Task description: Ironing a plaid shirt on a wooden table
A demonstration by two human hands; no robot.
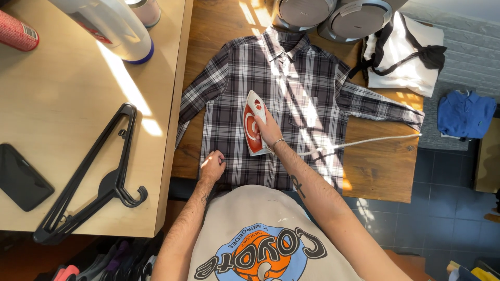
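A dark plaid shirt [291, 88] lies flat and face up on a wooden table [380, 171], collar pointing away from me. My right hand [268, 130] grips the handle of a red and white iron [252, 122] that rests on the shirt's front, left of the chest pocket. A white cord [364, 141] runs from the iron to the right across the table. My left hand [212, 165] presses down on the shirt's lower hem near the table's front edge, fingers curled on the fabric.
A lighter table [78, 104] to the left holds a black hanger [94, 177], a dark phone [21, 177], a white bottle [112, 26] and a red can [15, 31]. Folded white clothes [403, 52] and a blue garment [465, 114] lie right. Two grey round objects [333, 15] stand beyond the collar.
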